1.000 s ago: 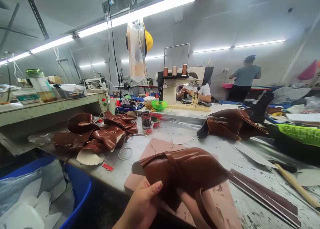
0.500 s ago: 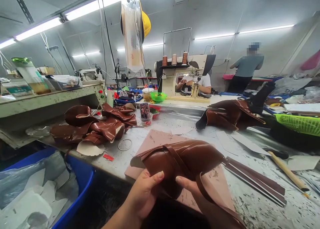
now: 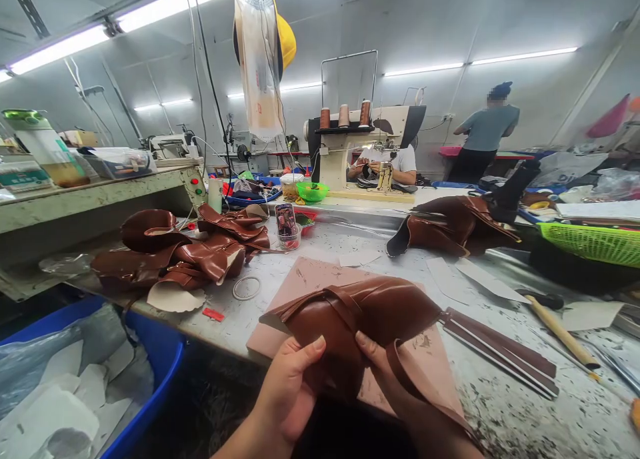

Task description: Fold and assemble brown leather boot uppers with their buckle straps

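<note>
Both hands hold one brown leather shoe upper [image 3: 365,312] above a pinkish cutting mat [image 3: 305,282] at the table's near edge. My left hand [image 3: 293,389] grips its lower left part, thumb on top. My right hand [image 3: 385,372] pinches the lower middle, and a brown strap hangs across its wrist. The thumbs are close together on the leather.
A heap of brown uppers [image 3: 175,252] lies at the left, another pile [image 3: 450,225] at the right. Dark strips [image 3: 500,352] and a hammer [image 3: 555,325] lie right of the mat. A blue bin [image 3: 100,379] sits below left. A phone [image 3: 286,220], a sewing machine [image 3: 360,152] and two people are beyond.
My right hand has come up onto the upper beside the left thumb. The upper has dropped slightly toward me, and the view has tilted down a little.
</note>
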Available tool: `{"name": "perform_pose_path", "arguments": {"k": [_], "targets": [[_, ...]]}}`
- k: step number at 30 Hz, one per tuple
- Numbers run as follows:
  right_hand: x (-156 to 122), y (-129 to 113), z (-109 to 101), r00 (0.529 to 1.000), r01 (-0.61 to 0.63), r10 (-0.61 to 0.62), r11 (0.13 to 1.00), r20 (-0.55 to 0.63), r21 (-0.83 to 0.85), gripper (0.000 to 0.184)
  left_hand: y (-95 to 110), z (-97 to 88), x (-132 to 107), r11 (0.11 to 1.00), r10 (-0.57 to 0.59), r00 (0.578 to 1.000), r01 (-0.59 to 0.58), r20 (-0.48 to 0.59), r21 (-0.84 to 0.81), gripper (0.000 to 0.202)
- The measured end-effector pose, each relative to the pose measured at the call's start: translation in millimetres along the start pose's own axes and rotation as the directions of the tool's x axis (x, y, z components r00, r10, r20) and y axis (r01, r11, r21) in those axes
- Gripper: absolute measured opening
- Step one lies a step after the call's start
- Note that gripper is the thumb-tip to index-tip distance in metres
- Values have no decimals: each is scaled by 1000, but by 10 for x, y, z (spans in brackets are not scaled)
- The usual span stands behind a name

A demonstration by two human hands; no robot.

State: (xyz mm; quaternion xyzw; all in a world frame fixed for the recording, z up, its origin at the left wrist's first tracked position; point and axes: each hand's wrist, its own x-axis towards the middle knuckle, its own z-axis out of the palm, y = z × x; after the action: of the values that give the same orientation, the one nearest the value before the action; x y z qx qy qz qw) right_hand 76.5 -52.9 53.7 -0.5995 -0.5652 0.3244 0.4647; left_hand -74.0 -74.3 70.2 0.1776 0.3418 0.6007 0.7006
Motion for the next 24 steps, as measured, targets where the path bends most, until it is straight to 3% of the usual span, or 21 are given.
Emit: {"name": "perform_pose_path", "arguments": {"k": [2,4,6,9,11,17,20,24], "targets": [[-24,6,48,999,2,-3,1000,-52,-10,55,-17,7,10,1000,-7,1000,7,-12,-27,18],[4,34,60,998,62,-62,998,-15,-2,60,-35,5,24,999,-14,1000,13,-21,-43,17],[70,78,39,993,73,-74,997,93,18,60,-55,6,33,998,-18,999,16,-31,-58,15],[170,123,-15,954,18,-35,998,299,60,46,-94,24,29,995,-15,999,12,-28,-98,11],[209,123,-44,931,43,-78,993,356,107,41,-125,31,24,990,-29,1000,27,-11,-140,8],[242,96,-93,983,138,-117,980,142,-144,60,-178,-35,52,964,-87,996,89,19,-249,7],[233,75,-70,985,128,-121,991,126,-49,51,-157,-30,53,963,-70,995,86,73,-255,16],[198,-7,16,984,170,-175,980,39,107,41,-148,82,5,981,95,967,-51,236,-184,29]]}}
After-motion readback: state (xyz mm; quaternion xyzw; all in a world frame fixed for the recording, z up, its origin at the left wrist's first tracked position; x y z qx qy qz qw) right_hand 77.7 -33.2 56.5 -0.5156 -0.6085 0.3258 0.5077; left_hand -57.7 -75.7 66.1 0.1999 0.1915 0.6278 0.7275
